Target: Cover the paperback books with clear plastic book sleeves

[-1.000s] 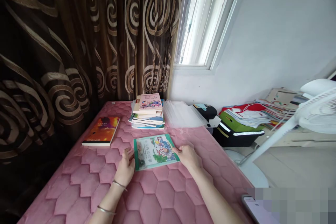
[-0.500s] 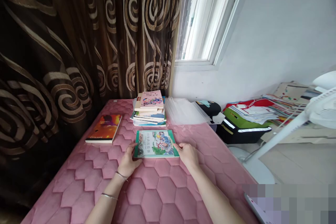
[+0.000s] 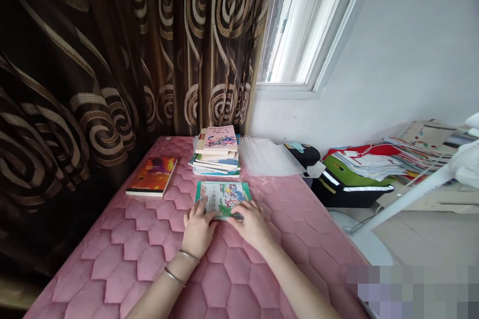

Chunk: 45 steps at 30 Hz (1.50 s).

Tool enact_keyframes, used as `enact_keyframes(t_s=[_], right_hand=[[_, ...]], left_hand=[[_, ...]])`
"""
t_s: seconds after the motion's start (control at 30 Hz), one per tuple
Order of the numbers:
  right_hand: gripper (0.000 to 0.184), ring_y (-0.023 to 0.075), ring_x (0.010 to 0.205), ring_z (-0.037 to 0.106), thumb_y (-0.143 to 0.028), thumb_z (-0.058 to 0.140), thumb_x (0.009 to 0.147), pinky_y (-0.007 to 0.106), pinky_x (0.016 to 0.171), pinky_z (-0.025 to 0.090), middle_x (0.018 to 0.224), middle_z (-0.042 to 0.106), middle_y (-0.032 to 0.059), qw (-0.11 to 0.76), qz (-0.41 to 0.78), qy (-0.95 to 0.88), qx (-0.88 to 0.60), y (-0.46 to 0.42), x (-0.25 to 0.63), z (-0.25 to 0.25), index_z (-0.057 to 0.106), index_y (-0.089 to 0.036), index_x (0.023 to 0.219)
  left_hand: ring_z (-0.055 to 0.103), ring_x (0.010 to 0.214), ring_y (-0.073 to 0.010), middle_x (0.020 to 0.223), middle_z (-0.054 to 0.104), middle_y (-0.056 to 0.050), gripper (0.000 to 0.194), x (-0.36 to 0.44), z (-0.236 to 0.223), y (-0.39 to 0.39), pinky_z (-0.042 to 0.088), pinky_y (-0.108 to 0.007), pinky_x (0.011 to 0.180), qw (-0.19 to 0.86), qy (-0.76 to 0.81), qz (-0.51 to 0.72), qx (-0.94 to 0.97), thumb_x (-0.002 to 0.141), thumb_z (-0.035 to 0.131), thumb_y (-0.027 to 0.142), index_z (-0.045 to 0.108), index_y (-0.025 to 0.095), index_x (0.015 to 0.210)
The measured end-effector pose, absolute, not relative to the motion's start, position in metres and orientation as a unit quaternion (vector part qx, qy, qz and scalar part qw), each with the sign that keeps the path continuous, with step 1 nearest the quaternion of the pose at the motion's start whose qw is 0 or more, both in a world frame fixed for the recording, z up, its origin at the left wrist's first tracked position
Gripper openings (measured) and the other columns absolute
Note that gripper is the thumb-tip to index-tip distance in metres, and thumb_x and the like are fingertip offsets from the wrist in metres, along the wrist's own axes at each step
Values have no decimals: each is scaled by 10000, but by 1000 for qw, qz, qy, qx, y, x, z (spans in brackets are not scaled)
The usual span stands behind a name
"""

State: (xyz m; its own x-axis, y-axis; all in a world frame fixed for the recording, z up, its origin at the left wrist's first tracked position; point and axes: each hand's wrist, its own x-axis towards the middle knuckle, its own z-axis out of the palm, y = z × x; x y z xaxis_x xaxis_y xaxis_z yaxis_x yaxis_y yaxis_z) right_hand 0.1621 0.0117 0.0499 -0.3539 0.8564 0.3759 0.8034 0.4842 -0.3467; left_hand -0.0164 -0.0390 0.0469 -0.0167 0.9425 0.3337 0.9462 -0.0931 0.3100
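A green-edged picture book point(image 3: 220, 199) with Chinese characters and a colourful drawing lies flat on the pink quilted bed cover point(image 3: 239, 269). My left hand point(image 3: 197, 227) rests on its near left part, fingers spread over the cover and thumb by the near edge. On the near right part lies my right hand point(image 3: 251, 222), fingers loosely bent across the drawing, thumb near the lower edge. Just beyond is a stack of books point(image 3: 217, 163), topped by a pink book point(image 3: 220, 138). To the left lies an orange and purple book point(image 3: 152, 175).
Clear plastic sheets point(image 3: 269, 157) lie right of the stack. Past the bed's right side are a black and green bag point(image 3: 348, 187) under papers, and a white fan point(image 3: 407, 204). A patterned brown curtain point(image 3: 175, 45) hangs at the back left beside the window point(image 3: 295, 35).
Both hands have moved inward from the book's left and right sides onto its near part, closer together. The book stays flat. The view has shifted slightly.
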Motion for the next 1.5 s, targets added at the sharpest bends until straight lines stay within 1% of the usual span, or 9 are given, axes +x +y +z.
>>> enact_keyframes(t_s=[0.13,0.27,0.4,0.53,0.63,0.77,0.87,1.17,1.5], right_hand=[[119,234,972,524,-343,698,792,333,765,343,973,618,27,259,41,-830,-492,4,142,39,642,-245,833],[103,229,972,516,-318,704,795,338,765,338,968,615,25,260,31,-830,-492,5,142,34,640,-241,819],[104,234,960,504,-361,696,798,346,763,343,950,608,29,262,36,-812,-520,8,160,37,664,-263,795],[92,244,947,499,-391,701,781,359,761,359,944,594,31,245,36,-800,-546,14,192,38,700,-307,820],[96,239,926,519,-383,669,803,360,747,380,936,606,30,237,47,-796,-555,18,216,34,712,-340,877],[152,225,955,546,-324,596,858,388,813,399,1016,654,10,246,62,-811,-527,21,232,28,701,-375,956],[197,221,987,552,-311,540,885,412,861,399,1070,668,-5,247,69,-823,-507,22,236,23,692,-383,986],[253,221,1003,555,-308,500,899,417,850,423,1136,654,-19,248,77,-836,-483,29,245,16,676,-422,1041],[297,220,1002,549,-281,482,882,416,865,438,1170,625,-4,251,90,-836,-479,28,247,18,676,-414,1065]], left_hand=[[425,1275,-269,1366,537,-13,132,-7,46,-29,286,-503,1036,-2,-686,-219,-694,822,625,226,717,304,874],[438,1249,-263,1325,571,1,142,-11,43,-25,262,-514,1021,3,-687,-222,-692,829,628,248,722,337,887],[456,1177,-264,1259,584,-16,132,-31,46,-29,273,-504,987,20,-692,-216,-688,803,663,276,729,352,889],[478,1040,-265,1079,613,-41,160,-61,50,-33,337,-462,869,17,-714,-194,-672,799,663,338,725,367,943],[486,988,-239,966,626,-23,222,-80,50,-33,331,-435,853,-19,-692,-182,-698,837,614,307,701,396,1020],[487,992,-210,986,614,0,306,-92,44,-32,308,-427,901,-61,-662,-192,-722,860,562,237,670,421,1079],[487,997,-203,1001,599,6,329,-96,41,-32,300,-428,919,-80,-660,-199,-720,866,548,237,652,438,1105],[504,992,-195,1001,602,11,356,-99,45,-34,317,-397,905,-99,-664,-195,-715,873,522,215,649,448,1111],[506,976,-183,974,613,-3,433,-102,44,-30,299,-414,934,-126,-661,-188,-715,867,440,137,649,413,1129]])
